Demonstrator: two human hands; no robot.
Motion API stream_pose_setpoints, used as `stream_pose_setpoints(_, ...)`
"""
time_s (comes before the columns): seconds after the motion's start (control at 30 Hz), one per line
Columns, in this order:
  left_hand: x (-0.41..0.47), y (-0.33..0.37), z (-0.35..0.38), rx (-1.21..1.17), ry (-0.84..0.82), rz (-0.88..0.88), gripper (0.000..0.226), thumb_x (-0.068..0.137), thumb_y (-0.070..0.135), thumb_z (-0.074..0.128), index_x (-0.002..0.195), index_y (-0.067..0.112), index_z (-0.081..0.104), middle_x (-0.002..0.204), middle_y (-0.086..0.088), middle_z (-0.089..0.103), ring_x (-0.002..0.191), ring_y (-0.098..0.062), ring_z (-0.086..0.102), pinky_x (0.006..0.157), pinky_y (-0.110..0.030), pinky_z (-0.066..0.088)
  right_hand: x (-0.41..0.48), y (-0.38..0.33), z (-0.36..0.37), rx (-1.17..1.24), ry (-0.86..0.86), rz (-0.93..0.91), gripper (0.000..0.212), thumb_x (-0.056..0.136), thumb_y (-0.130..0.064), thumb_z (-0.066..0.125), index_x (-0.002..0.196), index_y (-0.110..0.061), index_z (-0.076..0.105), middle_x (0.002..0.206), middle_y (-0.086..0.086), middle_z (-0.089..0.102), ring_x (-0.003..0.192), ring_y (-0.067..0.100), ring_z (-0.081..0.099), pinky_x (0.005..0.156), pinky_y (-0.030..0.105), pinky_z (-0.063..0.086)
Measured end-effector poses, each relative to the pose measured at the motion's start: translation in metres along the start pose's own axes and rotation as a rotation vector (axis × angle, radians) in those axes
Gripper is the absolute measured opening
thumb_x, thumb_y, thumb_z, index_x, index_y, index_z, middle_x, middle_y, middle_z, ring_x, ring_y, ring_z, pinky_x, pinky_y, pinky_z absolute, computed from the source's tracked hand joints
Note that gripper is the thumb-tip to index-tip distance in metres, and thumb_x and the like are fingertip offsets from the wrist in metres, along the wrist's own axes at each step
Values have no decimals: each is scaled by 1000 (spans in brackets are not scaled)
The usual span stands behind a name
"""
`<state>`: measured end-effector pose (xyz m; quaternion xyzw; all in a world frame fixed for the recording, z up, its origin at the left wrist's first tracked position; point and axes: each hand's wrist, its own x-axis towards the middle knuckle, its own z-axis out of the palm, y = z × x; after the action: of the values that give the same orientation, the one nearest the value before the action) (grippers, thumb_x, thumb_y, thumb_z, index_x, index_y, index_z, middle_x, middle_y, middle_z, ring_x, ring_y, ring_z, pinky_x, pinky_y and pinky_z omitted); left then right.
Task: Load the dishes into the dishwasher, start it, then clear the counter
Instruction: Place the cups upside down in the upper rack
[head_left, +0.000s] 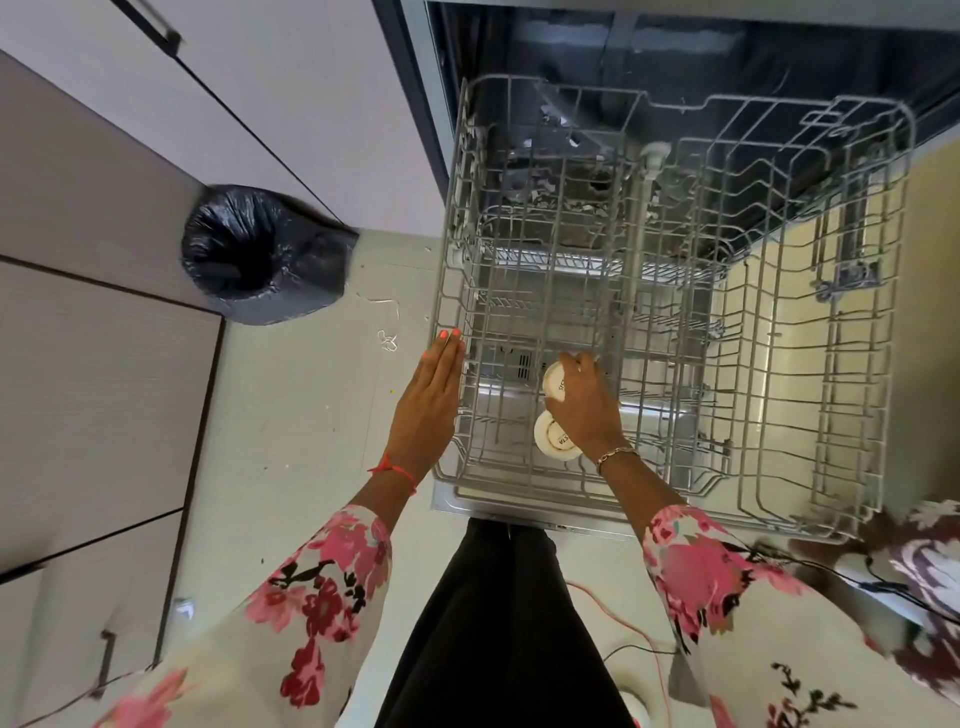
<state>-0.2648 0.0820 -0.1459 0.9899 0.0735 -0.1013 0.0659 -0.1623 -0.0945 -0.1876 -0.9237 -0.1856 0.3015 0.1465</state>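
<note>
Grey wire dishwasher rack (460, 280), two white cups (551, 440) close together in its front-left part

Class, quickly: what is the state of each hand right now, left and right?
Left hand: open, flat against the rim of the grey wire dishwasher rack.
Right hand: gripping a white round cup inside the rack.

Home kitchen, open dishwasher (675, 291), cabinets (104, 218), bagged bin (260, 254)
</note>
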Motion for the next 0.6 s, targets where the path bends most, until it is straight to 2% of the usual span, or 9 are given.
stream_pose_setpoints(0.1,0,0,1,-26,-12,-7,69,72,-18,49,139,-8,34,147,-23,35,137,-38,33,108,-43,39,-1,0,-1,-5,-20,13,62,86,-21,62,140,-10,34,141,13,34,131,27,34,96,35,43)
stream_pose_setpoints(0.23,-2,-2,5,-34,-47,-18,66,80,-14,38,143,-5,23,153,-21,23,143,-36,20,113,-42,33,-1,-2,-3,-9,-38,16,60,88,-22,61,140,-9,33,140,13,34,131,27,34,97,37,43)
stream_pose_setpoints(0.43,-5,-6,7,-44,-126,-13,70,85,-6,26,147,5,-5,158,-14,-7,145,-30,-13,122,-38,-1,-5,-6,-14,-3,-52,32,65,88,-31,61,141,-11,31,138,13,37,129,29,37,95,42,46)
stream_pose_setpoints(0.5,-12,-7,0,-75,-119,5,70,87,-1,31,148,6,-3,158,-13,-8,145,-29,-15,121,-37,-6,-9,-10,-22,16,-39,38,65,88,-35,59,142,-11,31,138,13,38,129,29,36,94,43,45)
stream_pose_setpoints(0.6,-28,-13,-23,-178,-44,-35,67,91,12,44,149,5,12,158,-13,4,147,-30,-3,120,-39,0,-18,-24,-41,37,-6,10,62,91,-39,55,140,-7,34,138,14,40,129,30,36,97,42,42)
